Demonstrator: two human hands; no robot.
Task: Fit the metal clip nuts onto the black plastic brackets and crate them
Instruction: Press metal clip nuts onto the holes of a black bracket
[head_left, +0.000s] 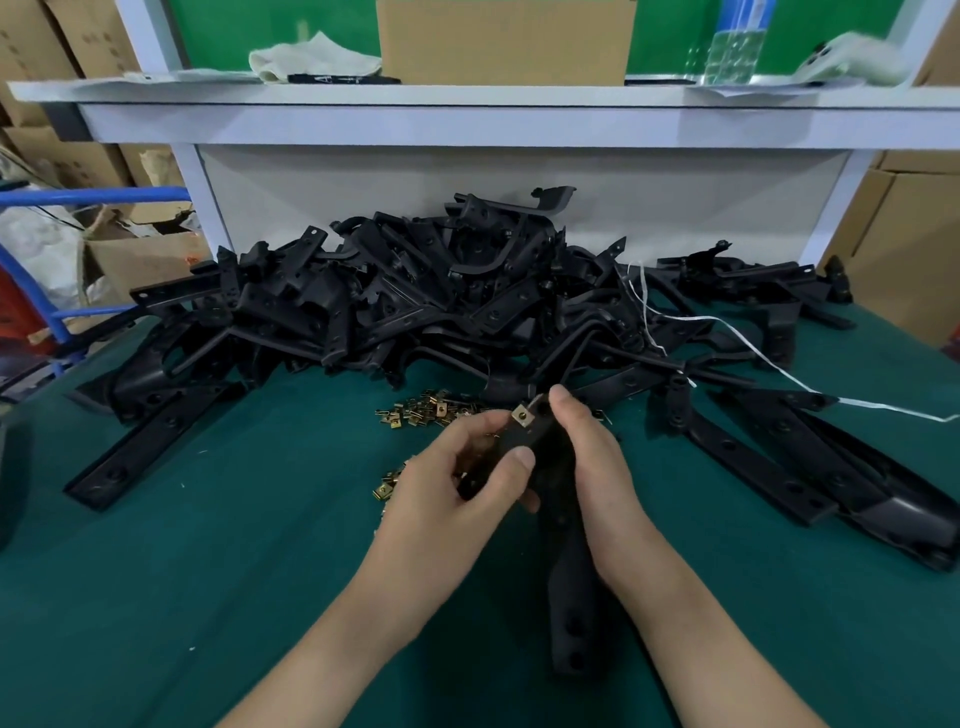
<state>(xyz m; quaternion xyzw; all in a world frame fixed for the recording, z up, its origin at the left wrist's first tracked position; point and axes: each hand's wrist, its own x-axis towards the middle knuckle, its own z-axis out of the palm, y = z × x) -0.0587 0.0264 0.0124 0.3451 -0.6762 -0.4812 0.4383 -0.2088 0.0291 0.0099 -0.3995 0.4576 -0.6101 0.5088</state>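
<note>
Both hands hold one long black plastic bracket (569, 597) over the green table. My left hand (457, 483) grips its upper end from the left, thumb across the front. My right hand (597, 462) grips the same end from the right, forefinger at the tip. A brass clip nut (523, 415) sits on the bracket's top end between my fingertips. Loose brass clip nuts (426, 410) lie scattered just beyond my left hand, with a few more clip nuts (385, 486) by its wrist side. A big heap of black brackets (415, 296) fills the back of the table.
Single brackets lie flat at left (150, 441) and right (779, 467). A white string (753, 348) trails over the pile to the right. A shelf (467, 98) above carries a cardboard box (506, 41), a cloth and a bottle. Cardboard boxes stand on both sides.
</note>
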